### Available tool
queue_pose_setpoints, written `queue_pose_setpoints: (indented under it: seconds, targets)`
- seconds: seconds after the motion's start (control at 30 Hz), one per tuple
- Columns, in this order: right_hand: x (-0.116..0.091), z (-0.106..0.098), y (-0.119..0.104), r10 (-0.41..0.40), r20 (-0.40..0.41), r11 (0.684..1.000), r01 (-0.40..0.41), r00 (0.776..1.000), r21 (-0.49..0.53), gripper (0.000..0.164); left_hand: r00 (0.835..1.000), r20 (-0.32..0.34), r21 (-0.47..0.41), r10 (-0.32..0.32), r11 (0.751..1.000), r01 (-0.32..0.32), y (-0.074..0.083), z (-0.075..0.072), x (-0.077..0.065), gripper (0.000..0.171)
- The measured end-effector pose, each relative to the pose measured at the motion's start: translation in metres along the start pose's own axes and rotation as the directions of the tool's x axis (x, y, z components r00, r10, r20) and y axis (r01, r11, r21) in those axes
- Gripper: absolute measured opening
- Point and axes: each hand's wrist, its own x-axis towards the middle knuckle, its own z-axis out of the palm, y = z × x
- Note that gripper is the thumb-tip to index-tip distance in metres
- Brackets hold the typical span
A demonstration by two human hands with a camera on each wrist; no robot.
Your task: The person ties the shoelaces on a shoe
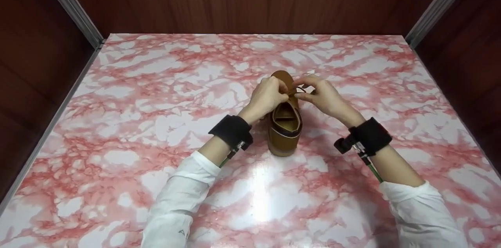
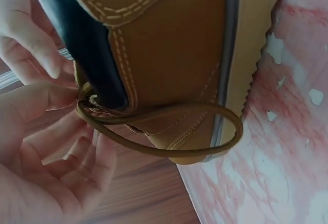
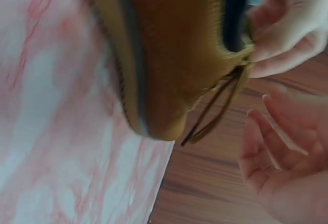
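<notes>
A tan lace-up shoe [image 1: 285, 144] stands on the table, toe pointing away, with a dark padded collar [image 2: 87, 44]. My left hand [image 1: 268, 95] pinches the brown shoelace at the top of the lacing, thumb against fingers. From that pinch a long lace loop [image 2: 238, 131] hangs down along the shoe's side. On the shoe's other side, more lace [image 3: 218, 116] dangles past the toe. My right hand [image 1: 323, 95] is just right of the lacing, thumb and fingers apart beside the lace. The right wrist view shows a gap between its fingertips [image 3: 266, 98] and the shoe.
The table [image 1: 156, 185] has a red and white marbled top. Dark wood panels [image 1: 250, 1] close it in at the back and both sides, with metal posts [image 1: 74, 5] at the rear corners. Black bands [image 1: 370, 136] with small cameras are strapped on both wrists.
</notes>
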Motion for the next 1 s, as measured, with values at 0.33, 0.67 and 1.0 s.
queue_pose_setpoints:
  seconds: [0.33, 0.67, 1.0]
  targets:
    - [0.011, 0.008, 0.028, 0.061, 0.086, 0.998, -0.061, 0.994, -0.007, 0.017, 0.979, 0.051, -0.029, 0.199, 0.980, -0.197, -0.003, -0.002, 0.002, 0.020]
    - [0.010, 0.011, 0.033, 0.083, 0.075, 0.996, -0.079, 0.994, -0.043, 0.012, 0.958, 0.111, -0.048, 0.264, 0.964, -0.261, -0.009, -0.013, 0.004, 0.025]
    - [0.009, 0.012, 0.037, 0.091, 0.088, 0.994, -0.095, 0.992, 0.048, 0.012, 0.932, 0.035, -0.030, 0.360, 0.933, -0.359, -0.029, 0.000, -0.010, 0.029]
